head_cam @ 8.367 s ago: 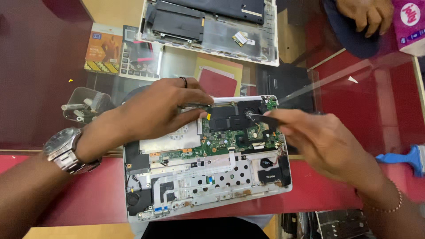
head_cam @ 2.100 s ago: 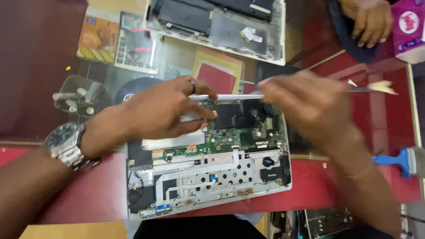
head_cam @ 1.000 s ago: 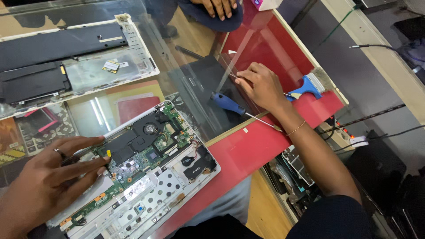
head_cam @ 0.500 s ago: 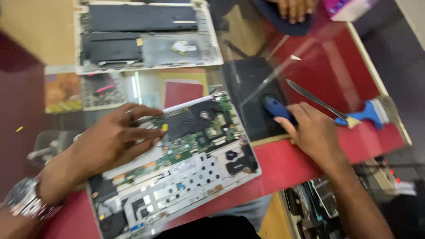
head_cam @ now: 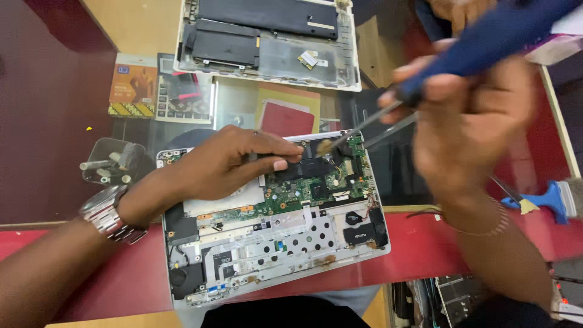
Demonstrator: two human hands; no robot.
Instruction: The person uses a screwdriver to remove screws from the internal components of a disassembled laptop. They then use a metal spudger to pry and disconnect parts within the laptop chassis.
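Note:
An opened laptop base (head_cam: 273, 243) lies in front of me with its green circuit board (head_cam: 310, 191) bared. My left hand (head_cam: 231, 164), a metal watch on its wrist, rests flat on the upper left of the board, fingertips on the black plate near the middle. My right hand (head_cam: 473, 121) is raised above the laptop's right side and grips a blue-handled screwdriver (head_cam: 486, 36). Its metal shaft slants down to the left, and the tip (head_cam: 325, 146) sits at the board's upper edge near the fan area. The right hand is blurred.
A second opened laptop shell (head_cam: 267, 36) lies at the back. A calculator and an orange booklet (head_cam: 133, 91) sit back left, a small clear tray of parts (head_cam: 112, 161) at left. A blue-handled brush (head_cam: 549, 200) lies at right. Another person's hand (head_cam: 461, 9) shows top right.
My right hand took the blue screwdriver from the table at right, raised it and brought its tip to the board. The left hand has stayed on the laptop.

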